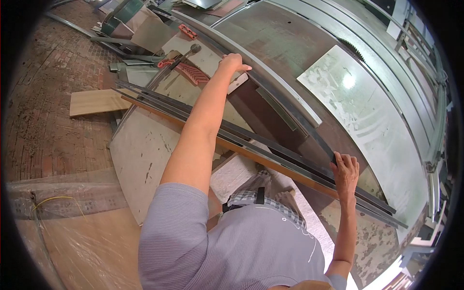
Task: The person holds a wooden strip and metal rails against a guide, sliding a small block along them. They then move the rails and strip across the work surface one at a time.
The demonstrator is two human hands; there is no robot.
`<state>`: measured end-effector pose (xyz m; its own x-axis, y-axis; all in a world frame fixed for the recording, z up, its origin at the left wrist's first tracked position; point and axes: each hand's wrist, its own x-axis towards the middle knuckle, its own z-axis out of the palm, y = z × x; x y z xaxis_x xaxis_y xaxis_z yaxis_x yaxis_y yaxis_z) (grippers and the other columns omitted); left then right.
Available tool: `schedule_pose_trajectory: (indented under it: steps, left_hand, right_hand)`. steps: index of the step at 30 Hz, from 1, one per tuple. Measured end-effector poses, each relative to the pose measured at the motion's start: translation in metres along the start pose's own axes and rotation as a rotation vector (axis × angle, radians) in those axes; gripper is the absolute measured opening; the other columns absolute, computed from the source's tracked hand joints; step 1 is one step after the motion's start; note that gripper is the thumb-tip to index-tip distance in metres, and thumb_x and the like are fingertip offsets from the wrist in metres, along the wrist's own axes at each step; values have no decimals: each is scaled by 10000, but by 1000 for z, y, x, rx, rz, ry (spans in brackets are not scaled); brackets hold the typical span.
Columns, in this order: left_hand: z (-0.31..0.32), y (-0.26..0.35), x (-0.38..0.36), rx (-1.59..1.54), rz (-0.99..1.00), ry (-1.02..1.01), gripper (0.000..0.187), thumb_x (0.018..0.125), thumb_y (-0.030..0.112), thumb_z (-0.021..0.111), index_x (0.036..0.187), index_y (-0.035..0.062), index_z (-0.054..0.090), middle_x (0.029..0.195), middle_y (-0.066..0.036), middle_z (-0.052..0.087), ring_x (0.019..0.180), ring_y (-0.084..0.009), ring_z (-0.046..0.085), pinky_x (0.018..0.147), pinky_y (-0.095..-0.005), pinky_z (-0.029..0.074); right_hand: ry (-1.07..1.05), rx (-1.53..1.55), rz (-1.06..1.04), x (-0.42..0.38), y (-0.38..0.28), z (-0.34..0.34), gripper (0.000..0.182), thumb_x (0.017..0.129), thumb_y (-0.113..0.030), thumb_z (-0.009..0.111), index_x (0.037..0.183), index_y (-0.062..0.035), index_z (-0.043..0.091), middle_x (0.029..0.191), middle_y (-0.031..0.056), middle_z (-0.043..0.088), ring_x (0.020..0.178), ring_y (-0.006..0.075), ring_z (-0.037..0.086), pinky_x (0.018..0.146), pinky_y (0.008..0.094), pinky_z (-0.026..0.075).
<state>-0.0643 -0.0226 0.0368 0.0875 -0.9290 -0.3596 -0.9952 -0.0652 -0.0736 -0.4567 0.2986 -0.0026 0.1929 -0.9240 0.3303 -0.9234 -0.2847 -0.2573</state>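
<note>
A long dark metal strip [290,108] runs diagonally over the worktable from the upper left to the lower right. My left hand [235,64] is closed around it partway along, thumb out on top and most fingers hidden. At its near right end my right hand [346,171] is closed, fingers curled over the tip. A silver metal rail [285,92] lies beside the strip on its far side. Closer to my body, several dark metal bars [251,137] and a brown-orange bar [275,166] lie across the table in a bundle.
A pale sheet panel [348,77] lies at the right, with a toothed saw blade [350,48] behind it. A hammer-like tool [186,54], a red-handled tool [186,72] and a red level-like piece [187,32] rest at the left. A wooden board [99,102] juts out over the brick floor.
</note>
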Motion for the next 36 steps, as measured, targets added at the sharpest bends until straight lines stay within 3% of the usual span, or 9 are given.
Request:
schedule_pose_trajectory:
  steps: [11, 15, 17, 24, 33, 36]
  left_hand:
    - [-13, -30, 28, 38, 51, 19, 820, 664, 619, 645, 1122, -55, 554, 1132, -213, 570, 1089, -376, 512, 926, -433, 409]
    - [-12, -33, 35, 52, 40, -11, 820, 662, 612, 657, 1131, -52, 549, 1164, -211, 550, 1120, -395, 480, 917, -472, 409]
    - [-10, -37, 43, 26, 40, -20, 805, 660, 604, 668, 1121, -47, 557, 1186, -214, 532, 1150, -416, 443, 905, -511, 410]
    - [-14, -52, 56, 7, 24, 14, 782, 660, 600, 670, 1110, -31, 569, 1157, -206, 553, 1153, -405, 450, 919, -488, 410]
    - [-22, -77, 78, 26, 45, 27, 821, 644, 619, 671, 1097, -58, 564, 1140, -216, 561, 1134, -396, 470, 917, -471, 419]
    - [-26, -82, 80, 25, 46, 47, 831, 639, 624, 671, 1107, -54, 562, 1140, -219, 560, 1131, -397, 473, 915, -467, 421]
  right_hand:
    - [-29, 48, -19, 31, -16, 26, 449, 646, -93, 714, 1072, -115, 576, 902, 27, 541, 836, 204, 512, 736, 332, 399]
    - [-29, 62, -19, 35, -23, 24, 486, 653, -76, 708, 1114, -140, 567, 870, 36, 519, 812, 200, 512, 719, 332, 407]
    - [19, 81, -120, 34, -21, 27, 496, 665, -57, 701, 1132, -172, 579, 828, 40, 494, 768, 196, 511, 677, 329, 419]
    - [60, 67, -134, 53, -33, 39, 443, 691, -35, 677, 1096, -206, 617, 796, 45, 480, 716, 194, 510, 637, 327, 430]
    - [21, 5, -90, 72, -60, 46, 517, 670, -5, 621, 1137, -225, 594, 820, 61, 491, 728, 206, 536, 608, 324, 462]
    - [26, 6, -86, 80, -69, 49, 434, 713, -42, 659, 1101, -231, 617, 769, 46, 470, 662, 191, 523, 544, 316, 457]
